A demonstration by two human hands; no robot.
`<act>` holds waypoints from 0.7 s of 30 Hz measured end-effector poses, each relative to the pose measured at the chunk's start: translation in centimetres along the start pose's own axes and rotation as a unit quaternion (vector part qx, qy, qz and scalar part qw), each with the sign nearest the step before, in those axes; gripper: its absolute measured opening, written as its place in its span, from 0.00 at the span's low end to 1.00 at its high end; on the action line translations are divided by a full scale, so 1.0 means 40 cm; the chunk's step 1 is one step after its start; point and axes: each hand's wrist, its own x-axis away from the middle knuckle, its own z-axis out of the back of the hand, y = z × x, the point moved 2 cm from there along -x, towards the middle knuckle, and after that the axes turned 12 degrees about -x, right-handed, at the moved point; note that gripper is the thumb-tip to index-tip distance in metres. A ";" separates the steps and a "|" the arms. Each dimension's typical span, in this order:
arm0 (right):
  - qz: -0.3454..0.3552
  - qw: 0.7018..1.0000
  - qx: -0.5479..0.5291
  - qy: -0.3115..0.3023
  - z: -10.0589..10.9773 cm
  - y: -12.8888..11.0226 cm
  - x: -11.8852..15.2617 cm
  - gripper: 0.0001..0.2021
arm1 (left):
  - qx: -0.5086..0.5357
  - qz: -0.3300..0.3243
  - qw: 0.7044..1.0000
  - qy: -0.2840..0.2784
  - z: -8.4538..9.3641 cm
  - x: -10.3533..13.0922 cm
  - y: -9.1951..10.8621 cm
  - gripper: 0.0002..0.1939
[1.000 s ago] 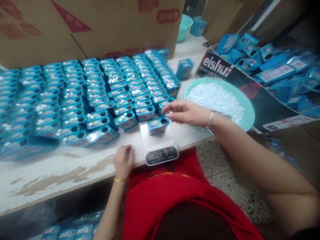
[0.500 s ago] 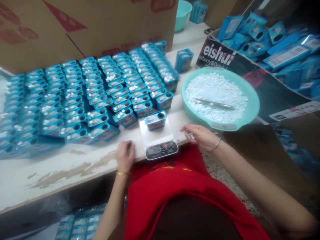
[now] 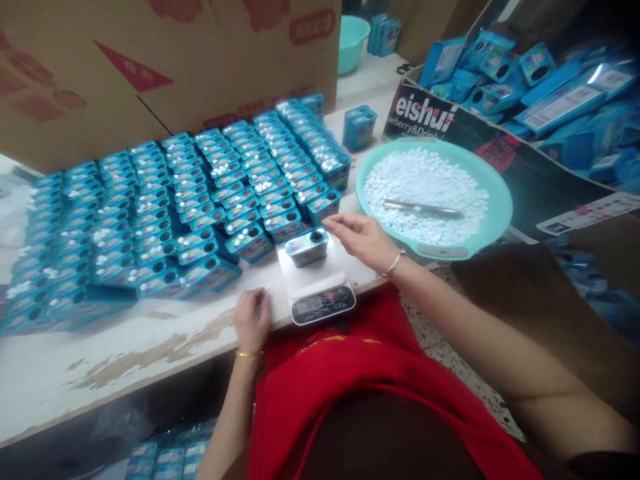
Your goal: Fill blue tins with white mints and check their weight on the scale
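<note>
Landmark: scale. Blue tin: on scale. Right hand: above scale's right side, fingertips pinched near tin hole; contents unclear. Left hand: left of scale, fingers curled, grip unclear.

A white-painted wooden tabletop, its surface worn to brown in patches, runs left beyond the left hand. Past it rises a large brown cardboard carton with red print. Below the right hand lies a speckled stone-like floor, under dim, uneven light.
</note>
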 end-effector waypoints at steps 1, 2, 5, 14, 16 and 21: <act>-0.028 0.999 -0.031 0.009 0.017 0.021 0.015 0.17 | 0.005 0.004 1.000 -0.002 0.000 0.002 0.000 0.09; -0.060 0.996 -0.065 0.018 0.036 0.046 0.031 0.18 | 0.013 0.009 1.000 -0.004 0.002 0.003 0.002 0.09; -0.146 0.974 -0.163 0.059 0.107 0.130 0.077 0.16 | 0.052 0.040 0.998 0.007 0.028 -0.007 0.015 0.09; -0.202 0.925 -0.302 0.111 0.230 0.240 0.098 0.11 | 0.059 -0.117 0.989 0.074 0.172 -0.227 0.178 0.12; -0.192 0.929 -0.299 0.105 0.234 0.248 0.097 0.09 | 0.054 -0.149 0.986 0.058 0.174 -0.273 0.208 0.13; -0.167 0.929 -0.317 0.093 0.236 0.266 0.105 0.11 | 0.023 -0.210 0.977 -0.011 0.157 -0.340 0.264 0.18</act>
